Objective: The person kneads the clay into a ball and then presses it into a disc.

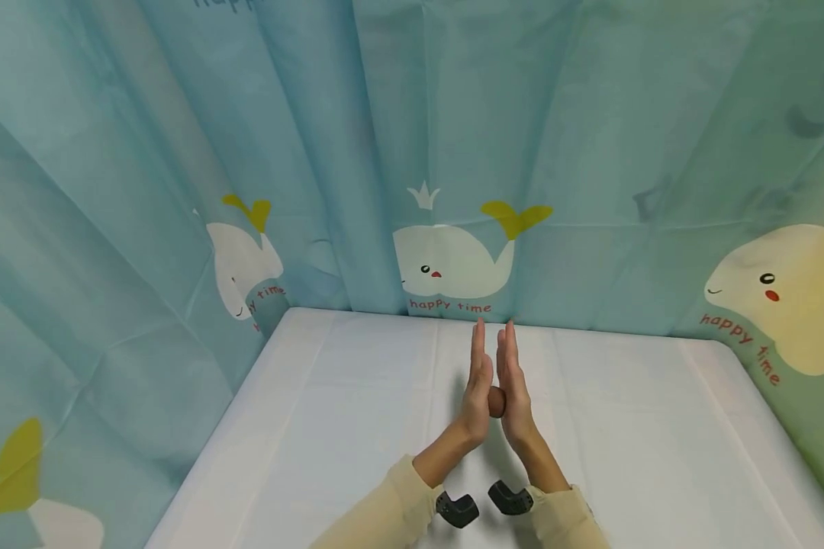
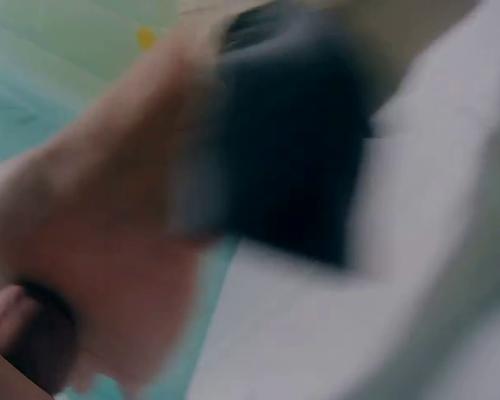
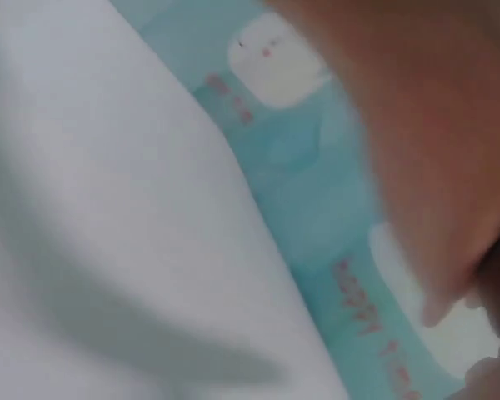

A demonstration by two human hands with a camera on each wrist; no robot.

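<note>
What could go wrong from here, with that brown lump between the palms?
The brown lump might slip out onto the white table, since the left hand and right hand press it between palms, fingers straight. The left wrist device and right wrist device sit close together, so they could knock.

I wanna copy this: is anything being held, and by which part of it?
Yes: a brown rounded lump, pressed on its two opposite sides between the palms of the left hand and the right hand.
</note>
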